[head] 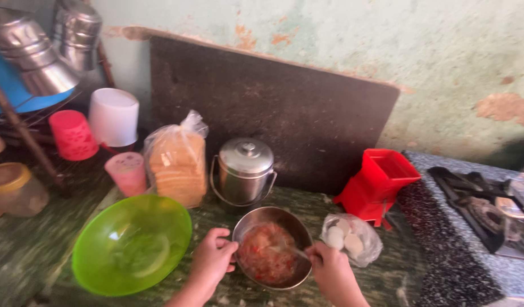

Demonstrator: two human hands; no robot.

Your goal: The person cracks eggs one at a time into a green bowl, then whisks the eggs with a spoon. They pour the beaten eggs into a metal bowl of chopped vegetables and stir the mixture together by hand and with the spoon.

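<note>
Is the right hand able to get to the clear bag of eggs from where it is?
Probably yes. The right hand holds a utensil in the steel bowl, and the clear plastic bag of white eggs lies just beside it with nothing between.

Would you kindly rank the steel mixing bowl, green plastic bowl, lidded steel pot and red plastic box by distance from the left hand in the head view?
1. Steel mixing bowl: touching the left hand, on its right.
2. Green plastic bowl: just left.
3. Lidded steel pot: behind.
4. Red plastic box: far right.

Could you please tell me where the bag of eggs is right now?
In the head view, the clear bag of eggs lies on the counter, right of the steel bowl, just beyond the right hand and in front of the red container.
</note>
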